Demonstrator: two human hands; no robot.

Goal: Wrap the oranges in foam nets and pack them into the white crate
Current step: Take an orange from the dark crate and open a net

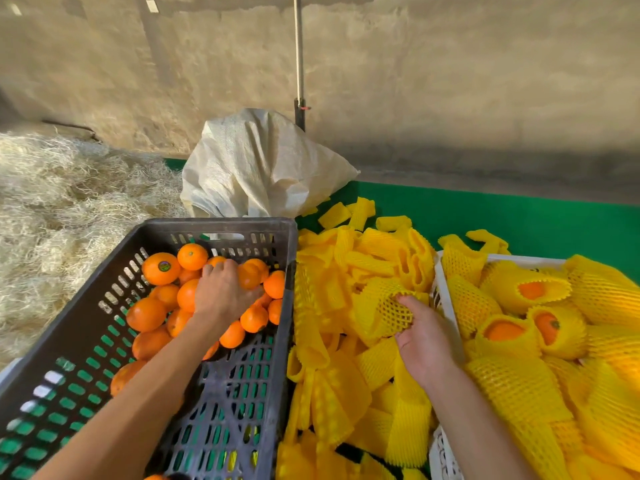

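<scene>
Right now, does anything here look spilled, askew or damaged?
Nothing looks damaged. The dark crate sits tilted, its oranges bunched at the far end; a few foam nets lie scattered on the green surface.

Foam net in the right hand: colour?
Yellow foam net, open diamond mesh; the head view shows it.
</scene>
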